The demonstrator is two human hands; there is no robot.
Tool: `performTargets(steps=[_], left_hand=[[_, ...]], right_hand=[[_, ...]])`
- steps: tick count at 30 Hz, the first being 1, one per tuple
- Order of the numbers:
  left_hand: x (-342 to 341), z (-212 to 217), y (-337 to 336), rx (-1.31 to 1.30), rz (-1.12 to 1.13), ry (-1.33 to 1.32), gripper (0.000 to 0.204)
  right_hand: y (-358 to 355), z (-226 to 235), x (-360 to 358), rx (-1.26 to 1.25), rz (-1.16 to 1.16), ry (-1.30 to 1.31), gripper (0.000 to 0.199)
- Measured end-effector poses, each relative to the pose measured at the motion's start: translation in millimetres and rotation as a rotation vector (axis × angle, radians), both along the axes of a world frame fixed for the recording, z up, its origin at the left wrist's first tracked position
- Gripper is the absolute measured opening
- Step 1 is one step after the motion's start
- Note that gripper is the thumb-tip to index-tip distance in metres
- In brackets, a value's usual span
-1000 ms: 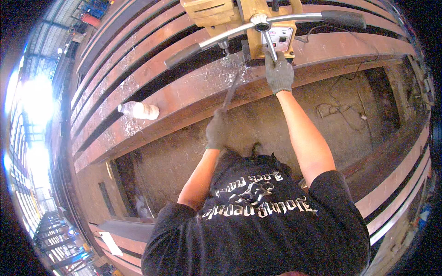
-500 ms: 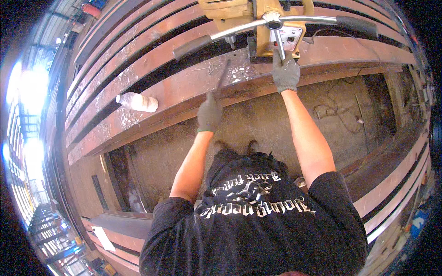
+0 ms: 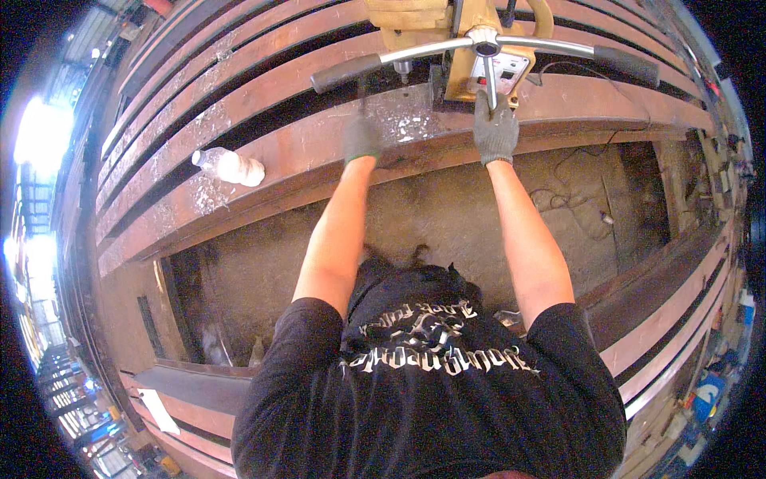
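Steel beam (image 3: 263, 172): long rust-brown girder running across the view, upper left to right; other beams lie parallel above it and at the lower right.
Floor pit (image 3: 447, 207): dusty ground below the beam, with a thin cable trailing at right.
Magnetic drill (image 3: 479, 48): yellow machine standing on the beam's top face at upper centre, its drill bit pointing down just left of the body.
Feed handle (image 3: 487, 44): chrome spokes with black grips, spreading left and right from a hub on the drill.
Right hand (image 3: 496, 132): grey glove, fingers wrapped round the handle's downward spoke.
Left hand (image 3: 363, 137): grey glove, blurred, resting on the beam beside the shavings; whether the fingers are clenched I cannot tell.
Metal shavings (image 3: 407, 124): bright chips scattered under the bit.
Plastic bottle (image 3: 230, 166): lying on the beam, well left of both hands.
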State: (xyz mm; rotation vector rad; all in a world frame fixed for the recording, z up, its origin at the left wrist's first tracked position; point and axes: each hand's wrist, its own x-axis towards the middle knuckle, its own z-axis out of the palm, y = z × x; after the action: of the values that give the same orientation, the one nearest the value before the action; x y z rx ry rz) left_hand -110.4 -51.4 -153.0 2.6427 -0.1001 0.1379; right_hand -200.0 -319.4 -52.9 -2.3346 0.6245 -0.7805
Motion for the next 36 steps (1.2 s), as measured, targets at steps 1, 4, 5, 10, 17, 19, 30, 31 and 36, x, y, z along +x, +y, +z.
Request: performTargets(steps=[1, 4, 5, 10, 17, 19, 30, 31, 36], left_hand=[[7, 2, 24, 0.025, 0.045, 0.074, 0.039], [-15, 19, 35, 0.091, 0.091, 0.13, 0.034], [-31, 26, 35, 0.119, 0.099, 0.124, 0.032], [-91, 8, -8, 0.234, -0.192, 0.007, 0.023], [-42, 9, 170, 0.249, 0.282, 0.202, 0.032], [-45, 19, 175, 0.227, 0.256, 0.186, 0.035], [-53, 76, 154, 0.321, 0.257, 0.27, 0.049], [-49, 88, 161, 0.324, 0.218, 0.286, 0.053], [-2, 304, 110, -0.145, -0.138, -0.484, 0.05]], right_hand=[[-1, -2, 0, -0.01, 0.003, -0.017, 0.046], [-7, -14, 2, -0.086, -0.067, -0.104, 0.047], [-5, -12, 1, -0.068, -0.056, -0.105, 0.045], [4, 0, -6, -0.022, 0.006, -0.128, 0.039], [1, -3, 1, 0.009, -0.009, -0.086, 0.048], [4, 4, -1, 0.047, 0.0, -0.063, 0.049], [10, 13, -8, 0.141, 0.041, -0.047, 0.05], [8, 11, -6, 0.167, 0.057, -0.064, 0.05], [-16, -14, -6, 0.078, 0.064, -0.068, 0.035]])
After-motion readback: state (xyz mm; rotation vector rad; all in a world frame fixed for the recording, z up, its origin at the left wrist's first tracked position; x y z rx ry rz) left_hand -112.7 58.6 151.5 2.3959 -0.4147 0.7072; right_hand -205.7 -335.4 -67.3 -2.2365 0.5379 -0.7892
